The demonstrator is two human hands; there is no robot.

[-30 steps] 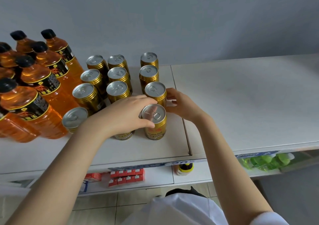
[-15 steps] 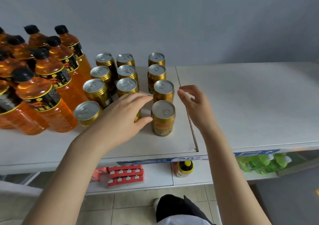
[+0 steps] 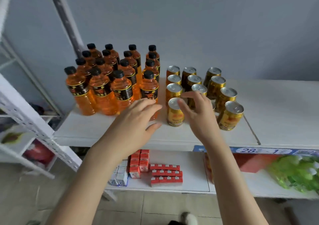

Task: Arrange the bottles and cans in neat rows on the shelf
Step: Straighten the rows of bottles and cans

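Observation:
Several orange bottles (image 3: 103,93) with black caps stand in rows at the left of the white shelf (image 3: 276,114). To their right stand three rows of gold cans (image 3: 215,86). My left hand (image 3: 136,121) hovers with fingers apart in front of the bottles, left of the front left can (image 3: 174,116). My right hand (image 3: 198,114) is spread just right of that can, covering the front of the middle row. Neither hand holds anything.
Below the top shelf a lower shelf holds red boxes (image 3: 164,173) and green packets (image 3: 296,173). A white metal rack (image 3: 31,121) stands at the left. A blue price strip (image 3: 259,150) runs along the shelf's front edge.
The view has pulled back and turned right, so all the bottles show. Both hands have let go of the cans and moved left, away from the right row.

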